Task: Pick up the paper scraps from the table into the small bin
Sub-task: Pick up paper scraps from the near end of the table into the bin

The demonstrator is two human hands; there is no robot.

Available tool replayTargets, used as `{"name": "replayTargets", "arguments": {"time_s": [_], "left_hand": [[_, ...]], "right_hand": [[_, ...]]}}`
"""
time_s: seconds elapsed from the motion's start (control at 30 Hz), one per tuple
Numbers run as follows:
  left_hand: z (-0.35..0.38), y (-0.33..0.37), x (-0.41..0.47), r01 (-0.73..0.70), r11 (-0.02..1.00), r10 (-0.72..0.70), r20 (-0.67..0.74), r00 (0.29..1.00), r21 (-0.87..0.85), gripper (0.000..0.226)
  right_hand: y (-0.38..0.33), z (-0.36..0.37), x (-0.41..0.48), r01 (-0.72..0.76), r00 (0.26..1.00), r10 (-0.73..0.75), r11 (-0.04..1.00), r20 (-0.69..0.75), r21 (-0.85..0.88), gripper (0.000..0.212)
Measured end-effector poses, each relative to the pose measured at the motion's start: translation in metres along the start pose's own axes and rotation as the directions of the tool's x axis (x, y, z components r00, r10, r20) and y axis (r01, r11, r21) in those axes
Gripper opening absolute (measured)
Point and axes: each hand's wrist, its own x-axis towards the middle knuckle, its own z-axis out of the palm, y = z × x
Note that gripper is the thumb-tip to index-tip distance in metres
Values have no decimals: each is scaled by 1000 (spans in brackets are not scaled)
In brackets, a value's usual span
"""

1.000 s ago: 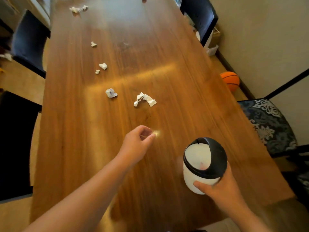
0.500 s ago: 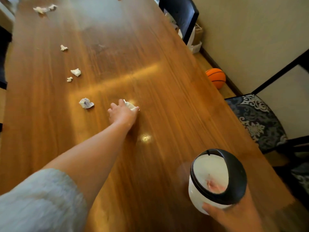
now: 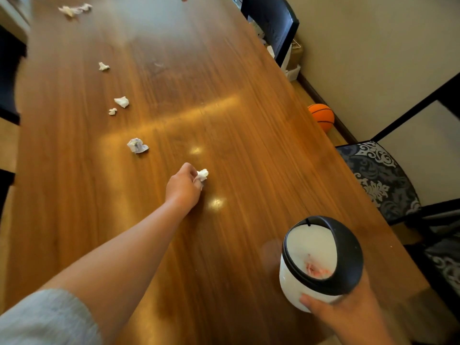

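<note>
Head view | my left hand (image 3: 183,186) pinches paper scrap (image 3: 202,175) | small bin (image 3: 321,260) at five o'clock, gripped by right hand (image 3: 348,317) | mouth faces up

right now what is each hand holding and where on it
The left hand pinches a crumpled paper scrap by its near end, fingertips closed. The right hand grips the small bin around its lower white wall.

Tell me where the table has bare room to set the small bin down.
The right half of the table is bare, from the left hand across to the edge by the patterned chair. The near stretch between the forearm and the bin is free too. The scraps crowd a line down the left side.
</note>
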Motion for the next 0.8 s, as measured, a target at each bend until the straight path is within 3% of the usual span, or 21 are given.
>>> {"name": "replayTargets", "arguments": {"time_s": [0.03, 0.2, 0.37, 0.5, 0.57, 0.7, 0.8], "left_hand": [[-5, -7, -12, 11, 995, -9, 18, 1000, -99, 10], [-31, -44, -75, 125, 906, -73, 142, 987, -404, 34], [-66, -77, -132, 293, 676, -187, 226, 956, -676, 29], [-93, -105, -172, 241, 732, -173, 168, 970, -637, 16], [-103, -113, -188, 230, 706, -190, 133, 973, -670, 9], [-130, -121, -216, 177, 669, -176, 78, 981, -722, 9], [-160, -124, -235, 104, 726, -160, -21, 987, -680, 12]], "right_hand": [[-8, 7, -16, 81, 997, -80, 997, 15, -21, 135], [-30, 31, -40, 51, 991, -40, 995, 128, -89, 126], [-32, 49, -59, 48, 978, -27, 994, 208, -98, 139], [-38, 67, -78, 75, 964, -39, 989, 265, -127, 132], [-41, 78, -88, 106, 959, -56, 980, 279, -168, 124], [-46, 97, -104, 149, 946, -83, 971, 314, -190, 114], [-48, 110, -114, 184, 934, -110, 964, 340, -193, 110]]}}
